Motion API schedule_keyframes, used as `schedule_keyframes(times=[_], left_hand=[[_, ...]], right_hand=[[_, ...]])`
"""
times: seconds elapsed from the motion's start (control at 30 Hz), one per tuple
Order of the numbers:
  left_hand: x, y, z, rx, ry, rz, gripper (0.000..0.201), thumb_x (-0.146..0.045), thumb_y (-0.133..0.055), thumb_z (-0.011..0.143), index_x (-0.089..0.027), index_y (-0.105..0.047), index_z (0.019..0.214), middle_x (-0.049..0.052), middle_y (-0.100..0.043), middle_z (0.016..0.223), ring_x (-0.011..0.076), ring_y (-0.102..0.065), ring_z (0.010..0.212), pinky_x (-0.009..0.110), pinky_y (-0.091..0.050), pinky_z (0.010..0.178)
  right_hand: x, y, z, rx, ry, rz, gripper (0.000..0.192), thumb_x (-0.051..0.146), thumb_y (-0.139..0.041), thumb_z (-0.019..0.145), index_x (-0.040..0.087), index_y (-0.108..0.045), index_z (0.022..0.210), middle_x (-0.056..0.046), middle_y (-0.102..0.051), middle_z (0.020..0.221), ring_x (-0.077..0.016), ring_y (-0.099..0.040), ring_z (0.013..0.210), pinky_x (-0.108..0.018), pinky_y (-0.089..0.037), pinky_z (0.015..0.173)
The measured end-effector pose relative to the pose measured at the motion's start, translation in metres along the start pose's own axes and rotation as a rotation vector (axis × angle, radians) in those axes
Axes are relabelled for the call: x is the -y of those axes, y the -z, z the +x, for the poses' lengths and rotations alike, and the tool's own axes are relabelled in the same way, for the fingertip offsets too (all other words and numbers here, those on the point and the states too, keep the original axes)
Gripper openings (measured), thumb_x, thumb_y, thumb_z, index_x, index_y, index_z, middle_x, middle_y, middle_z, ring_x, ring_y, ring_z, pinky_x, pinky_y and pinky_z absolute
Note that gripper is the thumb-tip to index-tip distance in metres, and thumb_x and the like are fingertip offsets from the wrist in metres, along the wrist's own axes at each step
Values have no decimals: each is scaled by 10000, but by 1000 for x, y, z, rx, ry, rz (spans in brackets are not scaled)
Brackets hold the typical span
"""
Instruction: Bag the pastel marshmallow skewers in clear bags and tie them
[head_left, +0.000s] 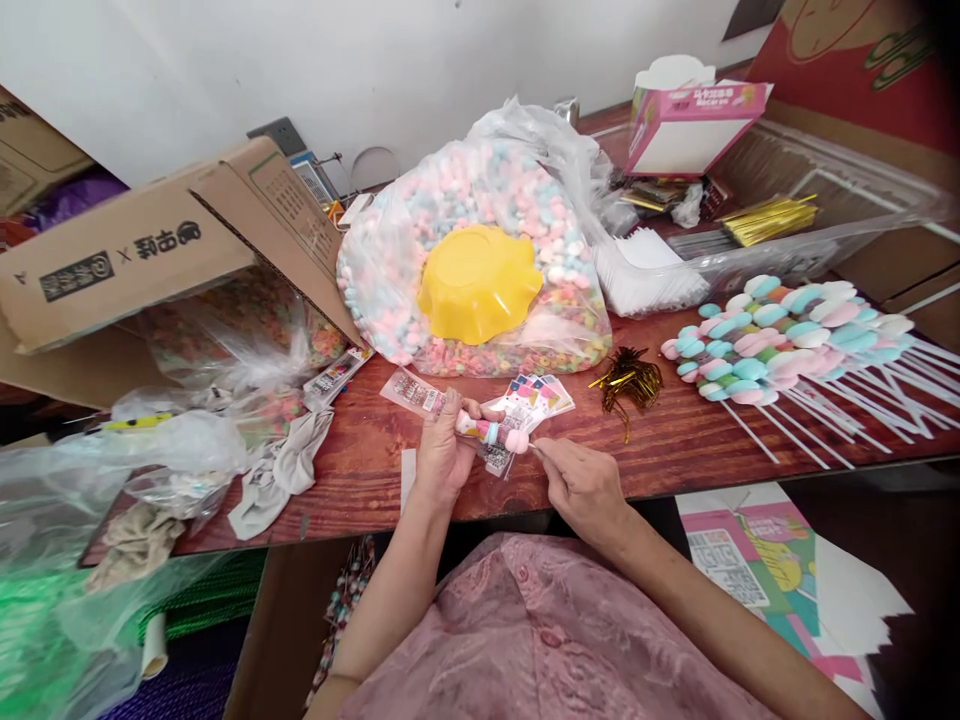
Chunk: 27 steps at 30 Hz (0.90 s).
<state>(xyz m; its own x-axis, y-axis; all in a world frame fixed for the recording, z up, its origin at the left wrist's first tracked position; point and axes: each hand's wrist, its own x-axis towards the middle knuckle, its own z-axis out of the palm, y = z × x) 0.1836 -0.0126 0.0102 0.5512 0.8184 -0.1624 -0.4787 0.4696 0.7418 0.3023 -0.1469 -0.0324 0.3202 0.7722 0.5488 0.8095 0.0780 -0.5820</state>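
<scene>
A red-brown table (675, 450) is full of candy stuff. At its near edge, the left hand (442, 455) is closed around a small clear bag (450, 410) with a candy stick (491, 432) going in. The right hand (581, 485) pinches the stick's end. It is best to keep the bag mouth wide and push slowly and straight. A big bag of sweets (480, 200) with a yellow bowl (478, 282) sits behind. Done sticks (787, 335) lie to the right.

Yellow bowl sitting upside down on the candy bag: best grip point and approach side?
Grip the yellow bowl by its scalloped rim at the near edge, coming from the front and above. It lies inverted on the candy bag, so the domed base gives nothing to pinch, while the flared, wavy rim stands a little proud of the soft plastic. Both hands look occupied: left hand, right hand.
</scene>
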Motion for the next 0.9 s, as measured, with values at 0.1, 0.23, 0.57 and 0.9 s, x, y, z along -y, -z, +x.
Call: schedule_keyframes(times=[0.1,0.23,0.57,0.9], left_hand=[[0,0,0,-35,37,-18,315,-392,-719,805,-172,-529,683,-38,-571,608,156,-654,656,355,-543,814],[1,-4,-3,27,25,-67,332,-412,-713,812,-187,-491,709,-52,-555,641,127,-627,646,361,-532,859],[15,-14,-18,249,59,-16,417,-499,-789,701,-210,-499,779,-51,-540,668,129,-609,639,388,-522,892],[4,-2,-7,100,70,-188,388,-407,-773,751,-187,-465,671,-57,-493,645,116,-581,665,414,-494,959]], right_hand=[[-1,0,-1,-20,97,-68,248,101,-448,908,163,-688,922,-55,-674,695,-158,-616,653,-270,-431,637],[8,0,3,166,-128,259,233,188,-451,931,181,-657,822,-24,-647,656,-133,-577,598,-256,-417,599],[19,-16,17,444,-684,1015,357,472,-555,858,182,-556,650,29,-525,504,-69,-339,425,-229,-257,454],[17,5,13,343,-302,435,262,260,-488,909,188,-582,675,22,-529,582,-110,-466,555,-243,-337,573]])
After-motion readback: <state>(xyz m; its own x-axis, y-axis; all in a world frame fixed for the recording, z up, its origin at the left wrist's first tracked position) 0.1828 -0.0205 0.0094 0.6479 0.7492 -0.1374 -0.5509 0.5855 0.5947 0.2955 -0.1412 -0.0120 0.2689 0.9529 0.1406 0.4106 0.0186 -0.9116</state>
